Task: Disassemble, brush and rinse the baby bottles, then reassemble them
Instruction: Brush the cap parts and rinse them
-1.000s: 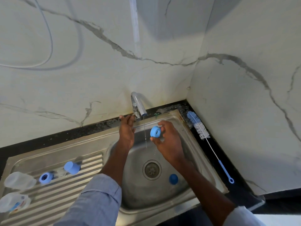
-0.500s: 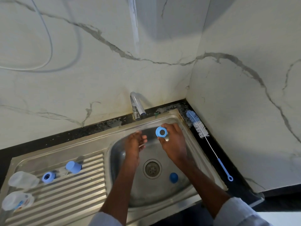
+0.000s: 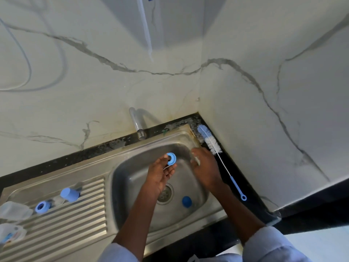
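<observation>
baby bottles lie in pieces around you, so you are, by my reading, in the wash-and-rinse stage and not yet at reassembly. your left hand (image 3: 160, 173), at the centre of the frame over the sink (image 3: 132, 167), pinches a blue collar ring (image 3: 171, 159) at its fingertips, the other fingers loosely curled and the palm partly open. your right hand (image 3: 204, 167), just right of centre by the basin's far right wall, is curled around something pale and translucent; it may be a teat, but i cannot tell, nor how firmly you grip it. no water shows under the tap (image 3: 137, 125) in the upper middle. a blue cap (image 3: 187, 201) rests on the sink floor, lower right of the drain (image 3: 166, 193). on the drainboard (image 3: 66, 224) at lower left sit a second blue ring (image 3: 43, 207) and a blue cup-shaped cap (image 3: 69, 194), with two clear bottle bodies (image 3: 14, 211) at the far left edge. the bottle brush (image 3: 213, 146) lies on the dark counter right of the basin, apart from your right hand. your next move likely calls for setting down what the right hand holds, reaching for that brush or the tap, and keeping the ring steady while wet.
</observation>
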### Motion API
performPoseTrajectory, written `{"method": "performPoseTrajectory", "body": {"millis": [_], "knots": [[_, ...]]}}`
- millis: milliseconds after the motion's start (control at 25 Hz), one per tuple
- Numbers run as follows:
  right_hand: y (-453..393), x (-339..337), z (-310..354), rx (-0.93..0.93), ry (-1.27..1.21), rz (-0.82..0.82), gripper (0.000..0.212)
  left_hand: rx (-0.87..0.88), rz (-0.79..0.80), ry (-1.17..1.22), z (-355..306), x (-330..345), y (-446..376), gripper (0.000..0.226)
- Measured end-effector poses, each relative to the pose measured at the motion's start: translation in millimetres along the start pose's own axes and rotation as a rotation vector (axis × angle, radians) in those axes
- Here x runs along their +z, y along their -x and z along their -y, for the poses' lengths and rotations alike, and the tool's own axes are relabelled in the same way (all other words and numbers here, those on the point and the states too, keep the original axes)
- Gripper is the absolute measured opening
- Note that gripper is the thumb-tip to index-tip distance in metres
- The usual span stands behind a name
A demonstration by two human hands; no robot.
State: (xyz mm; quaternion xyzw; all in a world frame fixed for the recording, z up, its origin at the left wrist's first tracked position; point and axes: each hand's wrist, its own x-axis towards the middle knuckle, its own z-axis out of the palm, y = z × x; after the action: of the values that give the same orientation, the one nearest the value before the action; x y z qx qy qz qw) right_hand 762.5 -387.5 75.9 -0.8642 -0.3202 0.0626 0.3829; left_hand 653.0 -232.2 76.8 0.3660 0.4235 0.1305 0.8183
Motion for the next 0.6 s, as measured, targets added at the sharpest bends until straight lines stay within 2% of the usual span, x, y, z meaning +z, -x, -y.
{"method": "performPoseTrajectory", "body": {"millis": [120,280,440,600], "knots": [[9.4,-23.0,-48.1,0.244,0.216,-0.062,0.036,0.014,0.018,0.03,8.3,12.3,-1.6,0.029],[12.9,-32.8,-74.1,0.369,0.428,-0.037,0.031,0.009,0.022,0.108,20.2,31.4,-0.2,0.028],[16.1,-36.4,-88.6,0.372,0.434,0.013,0.023,0.027,0.059,0.129,35.1,35.5,2.9,0.044],[19.9,-36.3,-92.6,0.343,0.264,-0.084,0.015,0.05,0.004,0.179,38.7,20.0,11.1,0.036]]}}
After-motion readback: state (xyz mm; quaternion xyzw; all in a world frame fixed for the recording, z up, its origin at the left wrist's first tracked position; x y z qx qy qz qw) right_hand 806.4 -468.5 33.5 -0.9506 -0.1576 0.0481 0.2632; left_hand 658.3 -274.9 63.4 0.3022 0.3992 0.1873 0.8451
